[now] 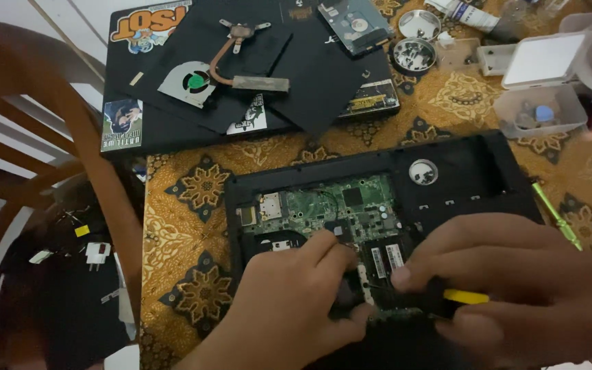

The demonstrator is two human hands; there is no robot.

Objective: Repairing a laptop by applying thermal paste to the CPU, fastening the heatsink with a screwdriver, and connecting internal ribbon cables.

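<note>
Head camera view, looking down: an opened laptop base [474, 161] lies on a patterned gold cloth [186, 226], its green circuit board [323, 205] bared. The left hand [289, 301] presses its fingertips on the board's near edge, holding no tool, while the right hand [515, 288] is closed around a yellow-and-black screwdriver [457, 297] whose tip, hidden between the hands, points toward the memory modules [386, 259]. Judging by this, a screw is being worked there, which calls for a steady, upright turn.

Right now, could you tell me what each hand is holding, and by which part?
The right hand holds a yellow-and-black tool by its handle. The left hand rests on the opened laptop, holding nothing visible.
</note>
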